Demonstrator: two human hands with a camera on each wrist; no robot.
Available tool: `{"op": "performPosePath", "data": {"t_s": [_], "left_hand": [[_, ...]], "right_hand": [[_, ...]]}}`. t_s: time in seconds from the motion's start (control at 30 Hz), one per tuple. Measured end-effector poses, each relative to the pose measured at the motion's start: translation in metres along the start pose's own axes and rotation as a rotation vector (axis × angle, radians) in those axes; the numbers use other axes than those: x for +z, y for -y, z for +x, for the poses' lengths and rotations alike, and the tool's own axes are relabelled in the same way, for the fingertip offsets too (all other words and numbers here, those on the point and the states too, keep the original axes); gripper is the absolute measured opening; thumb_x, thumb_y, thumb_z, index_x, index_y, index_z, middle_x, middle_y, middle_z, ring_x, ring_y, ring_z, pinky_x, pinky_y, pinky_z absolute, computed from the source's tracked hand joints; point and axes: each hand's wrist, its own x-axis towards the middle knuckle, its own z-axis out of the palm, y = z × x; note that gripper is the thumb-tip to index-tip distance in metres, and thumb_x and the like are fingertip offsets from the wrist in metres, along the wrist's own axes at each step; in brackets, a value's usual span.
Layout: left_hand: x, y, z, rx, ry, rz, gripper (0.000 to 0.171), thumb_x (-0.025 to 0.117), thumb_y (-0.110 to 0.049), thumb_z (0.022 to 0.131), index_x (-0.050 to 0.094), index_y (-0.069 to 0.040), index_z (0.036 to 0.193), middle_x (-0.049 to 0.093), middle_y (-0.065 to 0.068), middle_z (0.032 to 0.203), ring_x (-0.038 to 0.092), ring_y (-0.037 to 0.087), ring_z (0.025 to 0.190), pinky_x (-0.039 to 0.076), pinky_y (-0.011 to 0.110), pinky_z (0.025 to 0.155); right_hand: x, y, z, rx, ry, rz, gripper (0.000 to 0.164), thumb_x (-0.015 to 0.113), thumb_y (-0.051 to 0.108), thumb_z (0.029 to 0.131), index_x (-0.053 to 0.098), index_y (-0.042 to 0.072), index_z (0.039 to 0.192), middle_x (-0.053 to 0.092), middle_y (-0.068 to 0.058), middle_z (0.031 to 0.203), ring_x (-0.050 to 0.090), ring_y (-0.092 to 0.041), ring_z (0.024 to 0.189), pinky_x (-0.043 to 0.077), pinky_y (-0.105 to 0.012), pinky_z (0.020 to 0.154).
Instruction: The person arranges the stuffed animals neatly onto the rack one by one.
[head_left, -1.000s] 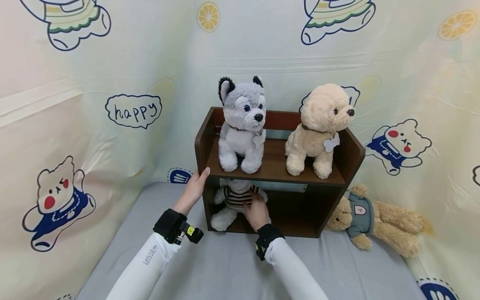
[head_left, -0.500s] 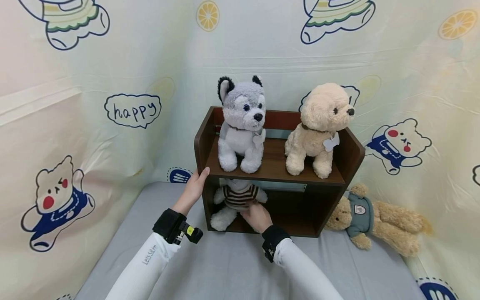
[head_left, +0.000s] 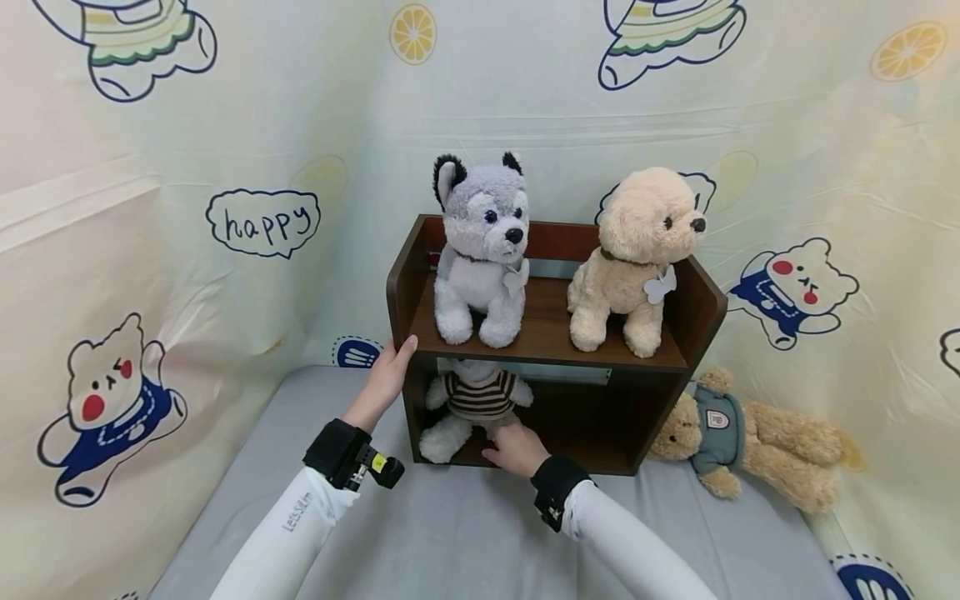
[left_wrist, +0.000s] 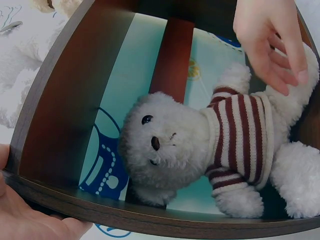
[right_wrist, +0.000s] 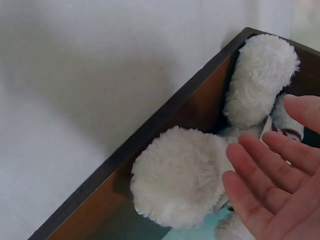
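A white teddy bear (head_left: 480, 393) in a brown-striped sweater sits at the left of the lower level of a dark wooden shelf (head_left: 551, 315). The upper board hides part of its head in the head view; its face shows in the left wrist view. My left hand (head_left: 385, 382) grips the shelf's left side panel, thumb over the front edge. My right hand (head_left: 517, 448) is at the bear's leg on the right, fingers loosely extended. In the right wrist view, the fingertips (right_wrist: 235, 150) overlap the white fur beside a round foot (right_wrist: 175, 180).
On the upper level sit a grey husky plush (head_left: 482, 250) and a cream dog plush (head_left: 637, 258). A tan teddy bear (head_left: 750, 433) in a blue-grey top lies right of the shelf. Grey cloth (head_left: 450, 533) covers the surface; a printed curtain hangs behind.
My right hand has come down from the bear's sweater to its leg, moving slightly right and toward me. My left hand keeps its place on the shelf.
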Motion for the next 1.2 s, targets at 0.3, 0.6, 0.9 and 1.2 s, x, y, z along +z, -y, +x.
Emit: {"op": "performPosePath", "data": {"t_s": [0.3, 0.6, 0.9, 1.2], "left_hand": [[0.000, 0.001, 0.000, 0.003, -0.001, 0.003, 0.065, 0.027, -0.043, 0.098, 0.009, -0.001, 0.144, 0.016, 0.023, 0.148, 0.019, 0.038, 0.133, 0.018, 0.055, 0.105], [0.001, 0.001, 0.001, 0.011, 0.000, -0.003, 0.065, 0.028, -0.043, 0.098, 0.009, 0.000, 0.144, 0.015, 0.023, 0.148, 0.019, 0.038, 0.133, 0.017, 0.055, 0.105], [-0.002, 0.003, 0.001, 0.005, 0.001, 0.008, 0.066, 0.027, -0.044, 0.098, 0.011, 0.001, 0.144, 0.017, 0.024, 0.147, 0.019, 0.037, 0.133, 0.018, 0.054, 0.105], [-0.002, 0.003, 0.000, -0.006, 0.004, 0.016, 0.068, 0.027, -0.046, 0.098, 0.011, 0.002, 0.143, 0.018, 0.025, 0.146, 0.021, 0.038, 0.132, 0.020, 0.055, 0.104]], "right_hand": [[-0.003, -0.002, -0.014, -0.046, 0.093, -0.110, 0.021, 0.064, 0.021, 0.083, 0.067, 0.004, 0.096, 0.067, -0.004, 0.087, 0.061, -0.014, 0.076, 0.049, -0.027, 0.068], [-0.005, -0.006, -0.027, -0.013, 0.205, -0.109, 0.020, 0.063, 0.019, 0.084, 0.067, 0.005, 0.096, 0.065, -0.001, 0.086, 0.058, -0.009, 0.072, 0.047, -0.024, 0.062], [-0.012, -0.014, -0.046, -0.013, 0.222, -0.118, 0.015, 0.064, 0.019, 0.083, 0.066, 0.006, 0.090, 0.062, 0.002, 0.078, 0.051, -0.004, 0.064, 0.045, -0.023, 0.058], [-0.022, -0.022, -0.064, -0.034, 0.254, -0.141, 0.021, 0.067, 0.016, 0.081, 0.066, 0.002, 0.096, 0.066, -0.006, 0.088, 0.061, -0.014, 0.075, 0.049, -0.025, 0.063]]}}
